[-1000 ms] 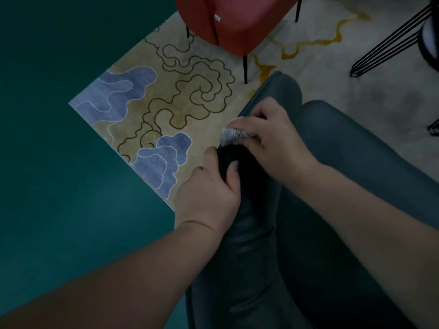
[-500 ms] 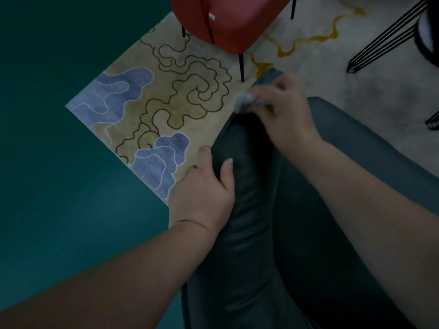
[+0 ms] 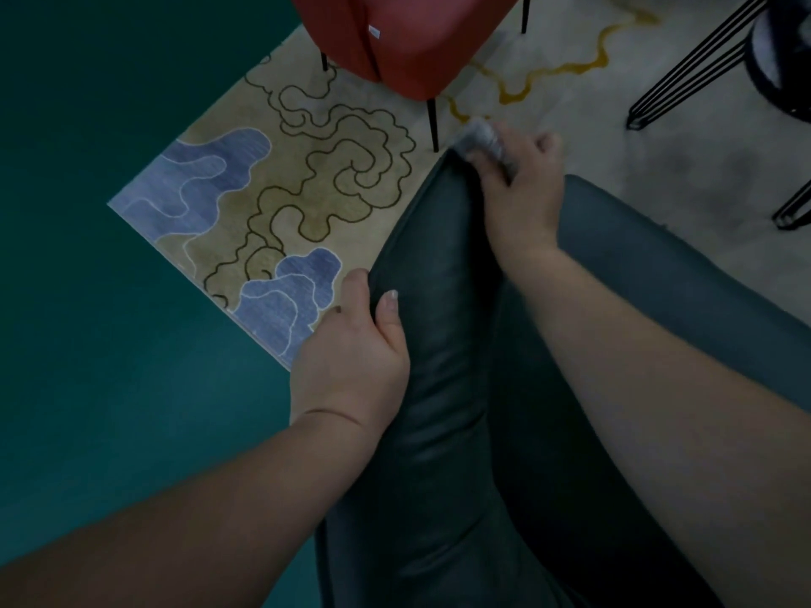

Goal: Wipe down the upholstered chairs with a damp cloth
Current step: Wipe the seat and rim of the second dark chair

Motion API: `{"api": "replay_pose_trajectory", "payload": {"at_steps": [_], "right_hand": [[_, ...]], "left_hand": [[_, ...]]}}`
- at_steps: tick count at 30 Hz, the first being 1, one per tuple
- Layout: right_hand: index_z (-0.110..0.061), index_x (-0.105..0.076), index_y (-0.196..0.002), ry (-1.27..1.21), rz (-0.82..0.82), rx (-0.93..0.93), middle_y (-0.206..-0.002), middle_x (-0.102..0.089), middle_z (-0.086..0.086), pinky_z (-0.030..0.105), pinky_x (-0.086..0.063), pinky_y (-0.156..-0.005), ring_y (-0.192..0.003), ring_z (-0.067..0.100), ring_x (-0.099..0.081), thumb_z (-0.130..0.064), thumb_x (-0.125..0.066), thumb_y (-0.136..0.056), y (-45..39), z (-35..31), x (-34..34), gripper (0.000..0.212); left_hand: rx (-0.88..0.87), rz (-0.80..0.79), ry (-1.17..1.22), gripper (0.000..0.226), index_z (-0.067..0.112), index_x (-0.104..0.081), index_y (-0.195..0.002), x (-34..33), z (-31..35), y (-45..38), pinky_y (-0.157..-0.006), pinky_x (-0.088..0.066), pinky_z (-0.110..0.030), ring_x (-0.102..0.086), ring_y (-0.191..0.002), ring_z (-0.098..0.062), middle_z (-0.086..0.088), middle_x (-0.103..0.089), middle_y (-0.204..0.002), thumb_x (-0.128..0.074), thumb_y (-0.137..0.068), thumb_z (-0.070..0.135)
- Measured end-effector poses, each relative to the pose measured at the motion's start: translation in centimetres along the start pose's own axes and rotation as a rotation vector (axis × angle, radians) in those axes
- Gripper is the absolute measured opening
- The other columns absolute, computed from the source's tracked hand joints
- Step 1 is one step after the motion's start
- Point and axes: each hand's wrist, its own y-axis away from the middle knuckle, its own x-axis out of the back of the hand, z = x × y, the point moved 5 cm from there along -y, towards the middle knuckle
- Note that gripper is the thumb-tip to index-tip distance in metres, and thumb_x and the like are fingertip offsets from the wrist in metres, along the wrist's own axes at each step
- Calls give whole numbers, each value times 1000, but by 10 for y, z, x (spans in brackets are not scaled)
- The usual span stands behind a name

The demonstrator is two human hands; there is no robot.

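Observation:
A dark teal upholstered chair fills the lower middle and right of the view, its padded arm running away from me. My left hand grips the outer edge of that arm, thumb on top. My right hand holds a small grey cloth pressed against the far tip of the arm. The cloth is blurred and partly hidden by my fingers. A red upholstered chair stands beyond on thin black legs.
A patterned rug with beige, blue and yellow shapes lies under the chairs. Teal floor spreads to the left. Black wire legs of another piece of furniture stand at the top right.
My right hand has slid the cloth along the chair arm, from near my left hand out to the far tip. My left hand has kept its grip on the arm's edge.

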Motion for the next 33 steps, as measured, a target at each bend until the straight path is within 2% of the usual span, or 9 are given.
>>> {"api": "replay_pose_trajectory", "payload": {"at_steps": [3,5,8,15,19,21,26,30,33], "right_hand": [[-24,-66,-101,-36,18,-178,-99,-54,8,10,-33,-69,-80,8,-48,-36,-58,-87,-32,28,-3,20],[-21,-68,-104,-62,15,-203,-102,-60,12,5,-34,-67,-79,6,-52,-33,-58,-89,-26,29,-1,22],[-25,-62,-120,-111,-29,-161,-106,-46,5,-6,-28,-77,-84,-7,-44,-20,-60,-92,26,9,9,29],[-34,-61,-119,-180,-126,-40,-96,-39,-6,7,-37,-84,-89,2,-46,-25,-63,-85,161,-12,31,36],[-28,-64,-119,-205,-37,-156,-98,-41,0,3,-35,-83,-85,5,-46,-18,-66,-87,114,4,21,34],[-20,-68,-114,-206,47,-244,-101,-48,10,1,-35,-81,-83,-3,-47,-21,-64,-88,68,26,13,26],[-24,-71,-109,-236,56,-396,-106,-63,14,24,-50,-88,-88,7,-60,-31,-58,-88,6,58,4,26],[-31,-67,-106,-257,16,-355,-109,-59,11,7,-43,-85,-89,-2,-55,-20,-58,-93,42,43,12,20],[-30,-65,-120,-306,-46,-361,-111,-56,7,3,-39,-89,-93,-7,-55,-17,-61,-92,91,25,19,31]], "left_hand": [[1,2,2,39,23,-38,-125,0,1,0,-62,-37,-34,-51,-73,-27,-7,-62,-90,-21,-97,45],[3,0,-1,39,22,-38,-124,0,1,1,-62,-36,-34,-48,-71,-25,-6,-61,-89,-21,-98,44],[4,0,2,37,22,-39,-123,0,0,0,-62,-36,-34,-49,-71,-26,-7,-61,-88,-22,-98,43],[-2,21,-22,41,22,-37,-129,1,1,0,-63,-36,-36,-56,-80,-38,-15,-62,-93,-23,-97,44],[7,20,-18,42,24,-36,-133,2,1,1,-66,-39,-37,-56,-82,-36,-11,-62,-95,-23,-98,44],[6,24,-22,42,23,-37,-131,2,2,1,-65,-37,-36,-52,-76,-33,-9,-61,-92,-22,-98,44],[19,28,-38,39,21,-38,-130,0,0,2,-64,-33,-35,-41,-70,-24,1,-49,-82,-24,-100,41],[12,21,-34,39,20,-38,-130,1,2,2,-64,-34,-35,-43,-70,-25,-1,-51,-81,-25,-100,41],[18,22,-25,39,19,-40,-128,1,1,1,-65,-38,-38,-49,-73,-30,-8,-59,-87,-25,-100,42]]}}
